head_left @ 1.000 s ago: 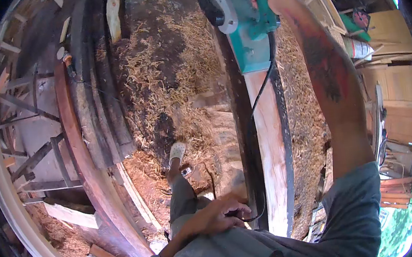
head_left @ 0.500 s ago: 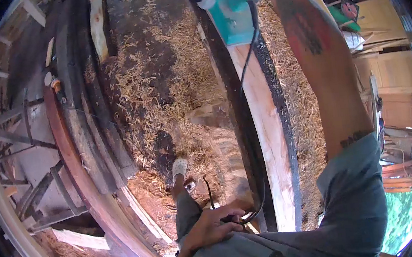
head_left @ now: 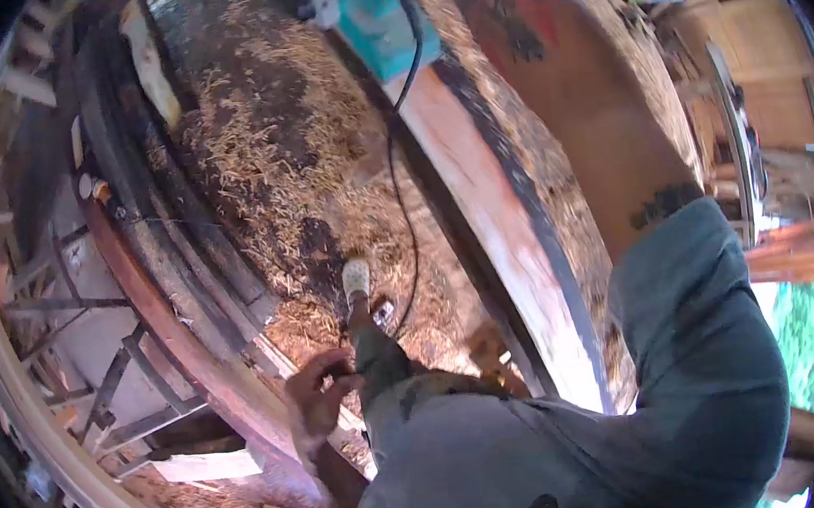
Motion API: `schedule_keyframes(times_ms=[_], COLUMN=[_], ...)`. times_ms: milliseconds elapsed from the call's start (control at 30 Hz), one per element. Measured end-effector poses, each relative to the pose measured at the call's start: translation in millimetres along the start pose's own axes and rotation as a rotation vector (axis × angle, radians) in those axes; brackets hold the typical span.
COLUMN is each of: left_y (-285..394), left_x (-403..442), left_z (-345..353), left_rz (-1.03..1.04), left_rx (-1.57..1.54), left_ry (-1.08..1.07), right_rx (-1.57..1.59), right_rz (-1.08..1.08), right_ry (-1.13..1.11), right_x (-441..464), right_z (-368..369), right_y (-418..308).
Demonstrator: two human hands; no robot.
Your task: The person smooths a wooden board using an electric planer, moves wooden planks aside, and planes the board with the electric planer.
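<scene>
A teal electric planer (head_left: 381, 21) rests on a long beam (head_left: 480, 197) with a pale planed face and dark edges. My right forearm (head_left: 602, 124) reaches up beside the planer; my right hand lies beyond the top edge of the view. From the planer a black power cord (head_left: 408, 224) droops toward the floor. My left hand (head_left: 319, 398) is raised at the lower left, away from the cord. Its fingers are loosely curled and apart, with nothing visible in them.
Dark timbers (head_left: 156, 181) and a curved reddish beam (head_left: 150, 306) lie on the left. Wood shavings (head_left: 258, 160) cover the floor around my shoe (head_left: 356, 276). Metal frames (head_left: 142, 371) stand farther left. Wooden panels (head_left: 743, 50) line the right side.
My left hand has let go of the cord and moved left. The cord now hangs freely beside the beam. The view has shifted, with planer and beam appearing higher and farther left.
</scene>
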State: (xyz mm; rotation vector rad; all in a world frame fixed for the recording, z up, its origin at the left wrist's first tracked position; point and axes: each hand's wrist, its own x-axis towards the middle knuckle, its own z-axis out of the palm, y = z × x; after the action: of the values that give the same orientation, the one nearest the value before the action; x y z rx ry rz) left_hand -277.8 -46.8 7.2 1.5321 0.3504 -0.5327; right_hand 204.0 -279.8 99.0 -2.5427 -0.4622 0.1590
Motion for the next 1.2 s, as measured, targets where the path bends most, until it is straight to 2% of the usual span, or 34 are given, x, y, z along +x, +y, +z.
schedule_keyframes(times_ms=[67, 133, 167, 233, 267, 300, 333, 400, 433, 500, 533, 633, 667, 700, 767, 833, 900, 967, 1133, 1200], left_y=[17, 20, 20, 15, 16, 18, 22, 26, 24, 21, 25, 16, 13, 2, -10, -18, -32, -41, -47, -58], left_x=[-13, -26, -37, -68, -86, -108, -128, -164, -181, -205, -215, -232, -234, -235, -233, -230, -225, -220, -206, -204], left_z=[8, 20, 29, 49, 59, 72, 86, 113, 124, 150, 165, 196, 205, 213, 223, 232, 231, 224, 201, 184], left_rz=[-0.013, 0.082, 0.100, 0.120, 0.102, 0.092, 0.100, 0.191, 0.176, 0.158, 0.229, 0.154, 0.213, 0.184, 0.179, 0.120, 0.111, 0.061, 0.029, -0.097], left_rx=[0.058, 0.161, 0.190, 0.309, 0.264, 0.293, 0.426, 0.617, 0.636, 0.545, 0.597, 0.591, 0.657, 0.642, 0.643, 0.614, 0.631, 0.598, 0.604, 0.455], left_ry=[0.000, -0.253, -0.274, -0.535, -0.650, -0.664, -0.730, -0.851, -0.862, -0.972, -1.007, -1.024, -1.067, -1.091, -1.115, -1.116, -1.107, -1.081, -1.036, -0.989], right_rx=[0.008, 0.049, 0.083, 0.173, 0.177, 0.218, 0.256, 0.346, 0.360, 0.411, 0.432, 0.451, 0.443, 0.449, 0.545, 0.566, 0.589, 0.546, 0.543, 0.537], right_rz=[0.001, 0.065, 0.127, 0.317, 0.272, 0.241, 0.209, 0.378, 0.563, 0.579, 0.608, 0.817, 0.926, 0.959, 1.155, 1.279, 1.155, 1.204, 1.114, 1.116], right_ry=[0.039, 0.026, 0.008, -0.078, -0.026, 0.031, 0.088, 0.100, 0.044, 0.111, 0.123, 0.017, -0.059, -0.076, -0.051, -0.129, -0.018, -0.099, -0.069, -0.105], right_x=[-73, -173, -230, -358, -418, -476, -534, -638, -684, -767, -806, -899, -928, -956, -1000, -1045, -1064, -1074, -1010, -963], right_z=[-10, -21, -26, -43, -36, -30, -23, -19, -17, -15, -15, -25, -25, -23, -18, -11, -7, -2, -2, -7], right_y=[1, 1, -3, -26, -22, -21, -19, -25, -28, -37, -43, -61, -66, -71, -81, -85, -91, -86, -83, -85])
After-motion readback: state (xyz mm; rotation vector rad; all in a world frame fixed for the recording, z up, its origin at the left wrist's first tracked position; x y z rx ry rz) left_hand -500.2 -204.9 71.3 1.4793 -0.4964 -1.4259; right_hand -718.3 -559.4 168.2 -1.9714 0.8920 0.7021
